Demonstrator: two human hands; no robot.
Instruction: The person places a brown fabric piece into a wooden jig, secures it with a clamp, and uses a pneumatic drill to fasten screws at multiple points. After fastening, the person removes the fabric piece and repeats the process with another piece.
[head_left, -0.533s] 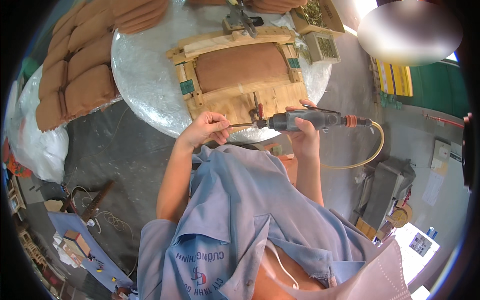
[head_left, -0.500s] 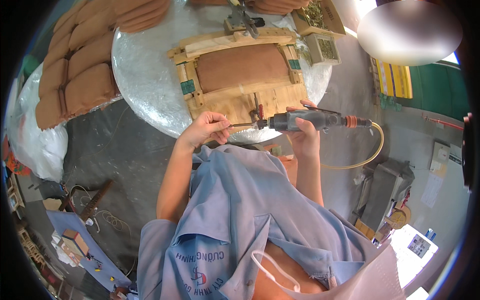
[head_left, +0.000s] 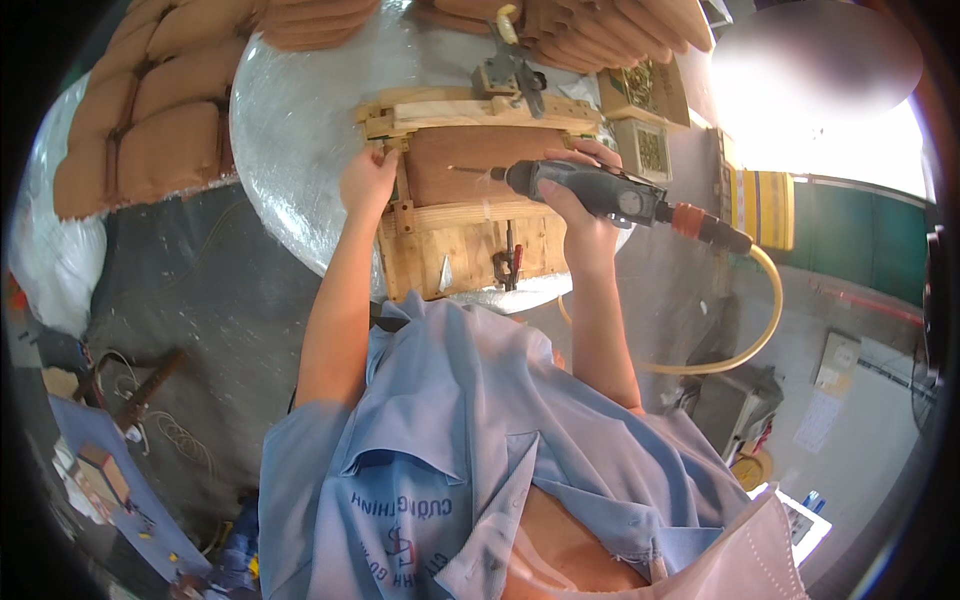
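Note:
My right hand (head_left: 572, 210) is wrapped round a black air screwdriver (head_left: 615, 192). Its thin bit (head_left: 466, 169) points left, above a brown panel (head_left: 435, 150). That panel lies inside a wooden jig (head_left: 465, 214). My left hand (head_left: 366, 182) is at the jig's left side, fingertips pinched together by its upper corner; whatever they hold is too small to make out. One clamp (head_left: 512, 82) sits on the jig's far rail, and another clamp with a red handle (head_left: 512, 262) is on its near board.
The jig rests on a round table wrapped in clear film (head_left: 290, 130). Brown panels (head_left: 175, 140) are stacked at left, more (head_left: 610, 30) at the far edge. Boxes of small metal fasteners (head_left: 640, 148) stand at right. A yellow air hose (head_left: 775, 310) loops from the tool.
Both hands have moved away from my body over the jig. My left hand has left the screwdriver's bit for the jig's left side. The screwdriver now hangs over the panel.

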